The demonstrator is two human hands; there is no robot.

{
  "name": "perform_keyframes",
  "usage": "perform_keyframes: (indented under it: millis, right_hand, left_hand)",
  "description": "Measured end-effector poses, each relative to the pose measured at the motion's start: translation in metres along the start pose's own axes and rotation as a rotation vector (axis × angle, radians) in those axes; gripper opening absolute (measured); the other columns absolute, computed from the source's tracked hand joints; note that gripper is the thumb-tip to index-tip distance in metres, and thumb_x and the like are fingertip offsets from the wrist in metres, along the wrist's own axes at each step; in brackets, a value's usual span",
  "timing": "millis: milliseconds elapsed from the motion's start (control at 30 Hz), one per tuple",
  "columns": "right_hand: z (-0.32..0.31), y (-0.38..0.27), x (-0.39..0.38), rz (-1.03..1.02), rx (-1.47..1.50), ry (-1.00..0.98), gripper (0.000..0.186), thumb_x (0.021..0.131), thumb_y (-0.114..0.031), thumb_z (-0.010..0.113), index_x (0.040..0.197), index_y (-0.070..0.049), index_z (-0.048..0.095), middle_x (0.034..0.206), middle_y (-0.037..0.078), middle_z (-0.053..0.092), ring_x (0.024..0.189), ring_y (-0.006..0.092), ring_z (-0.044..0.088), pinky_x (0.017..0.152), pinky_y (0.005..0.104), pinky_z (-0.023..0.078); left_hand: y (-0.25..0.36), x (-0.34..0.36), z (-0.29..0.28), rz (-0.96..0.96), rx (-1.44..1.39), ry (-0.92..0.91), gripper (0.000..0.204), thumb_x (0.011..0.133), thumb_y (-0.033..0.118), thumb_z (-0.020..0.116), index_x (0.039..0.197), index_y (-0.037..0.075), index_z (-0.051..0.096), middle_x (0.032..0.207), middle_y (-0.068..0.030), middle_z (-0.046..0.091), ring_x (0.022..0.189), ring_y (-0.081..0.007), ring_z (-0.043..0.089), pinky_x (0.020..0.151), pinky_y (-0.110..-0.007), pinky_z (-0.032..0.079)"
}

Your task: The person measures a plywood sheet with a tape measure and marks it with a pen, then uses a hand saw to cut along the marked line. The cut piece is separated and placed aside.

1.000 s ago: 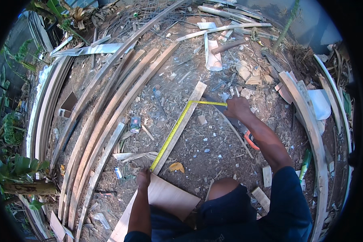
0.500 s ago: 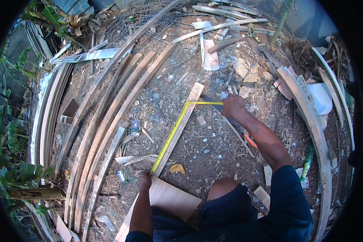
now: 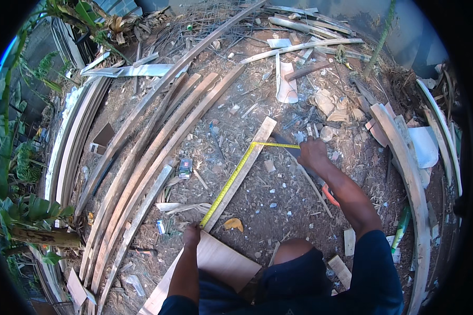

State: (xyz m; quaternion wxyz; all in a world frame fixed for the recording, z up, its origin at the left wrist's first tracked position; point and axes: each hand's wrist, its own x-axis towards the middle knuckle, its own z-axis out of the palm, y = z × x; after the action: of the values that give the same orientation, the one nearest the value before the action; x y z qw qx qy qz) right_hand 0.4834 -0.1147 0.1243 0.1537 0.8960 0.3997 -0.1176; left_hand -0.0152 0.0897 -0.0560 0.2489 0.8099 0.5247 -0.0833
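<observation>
A narrow wooden board (image 3: 240,181) lies slantwise on the ground ahead of me. Along its left edge runs a yellow tape measure (image 3: 227,185), which bends sharply near the board's far end and crosses toward the right. My left hand (image 3: 192,234) is closed on the tape's near end, at the board's near end. My right hand (image 3: 314,154) grips the other part of the tape; the case is hidden in the fist. Below my right forearm lies a saw with an orange handle (image 3: 330,195), its dark blade partly covered. A plywood sheet (image 3: 227,261) sits near my legs.
Several long timbers (image 3: 157,149) lie on the left, with another thick beam (image 3: 404,157) on the right. A small dark box (image 3: 185,168), a yellow leaf (image 3: 234,224) and a green bottle (image 3: 402,227) rest on the littered soil. Thin rods (image 3: 215,34) are heaped far off.
The view has shifted slightly, so the scene sits a little lower and farther right. Both hands keep their hold on the tape, which lies along the board as before.
</observation>
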Motion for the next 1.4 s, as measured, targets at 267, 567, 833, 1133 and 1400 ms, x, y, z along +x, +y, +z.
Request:
perform_keyframes:
  millis: [267,567,833,1133,1400]
  right_hand:
    - [0.011,0.044,-0.043,-0.037,0.168,0.078,0.057,0.068,-0.034,0.075,0.119,-0.012,0.062,0.108,0.018,0.062,0.098,0.0388,0.064,0.083,0.0487,0.053]
    - [-0.001,-0.003,-0.050,-0.595,0.061,-0.022,0.081,0.064,-0.024,0.072,0.140,-0.012,0.047,0.118,0.018,0.057,0.111,0.0396,0.056,0.091,0.0502,0.049]
    - [-0.050,-0.175,-0.087,-0.823,0.038,-0.079,0.093,0.065,-0.032,0.072,0.148,-0.010,0.035,0.128,0.021,0.057,0.115,0.0384,0.058,0.094,0.0498,0.048]
    - [-0.036,-0.313,-0.176,-1.191,-0.075,-0.238,0.090,0.069,-0.043,0.065,0.147,-0.009,0.037,0.129,0.022,0.058,0.118,0.0378,0.058,0.097,0.0466,0.046]
    - [-0.006,-0.352,-0.213,-1.184,-0.185,-0.625,0.093,0.067,-0.046,0.069,0.145,-0.004,0.040,0.134,0.028,0.055,0.122,0.0375,0.056,0.102,0.0409,0.045]
  left_hand:
    - [0.032,-0.029,-0.050,0.014,-0.132,0.239,0.022,0.094,0.029,0.051,0.101,0.010,0.061,0.100,-0.0142,0.064,0.096,-0.0391,0.064,0.078,-0.050,0.052]
    - [0.047,-0.187,-0.103,0.314,-0.219,0.324,0.040,0.091,0.020,0.058,0.129,0.012,0.050,0.140,-0.0167,0.050,0.115,-0.0386,0.058,0.093,-0.048,0.049]
    - [-0.003,-0.387,-0.048,-0.343,-0.126,0.494,0.071,0.092,0.038,0.059,0.151,0.016,0.028,0.151,-0.0210,0.034,0.123,-0.0418,0.052,0.103,-0.048,0.044]
    - [0.045,-0.504,-0.139,-0.621,-0.272,0.667,0.048,0.088,0.044,0.063,0.126,0.014,0.060,0.123,-0.0147,0.061,0.116,-0.0332,0.057,0.094,-0.048,0.047]
    - [0.002,-0.531,-0.137,-0.743,0.069,0.466,0.057,0.083,0.049,0.064,0.130,0.018,0.060,0.156,-0.0119,0.031,0.145,-0.0433,0.019,0.108,-0.072,0.020]
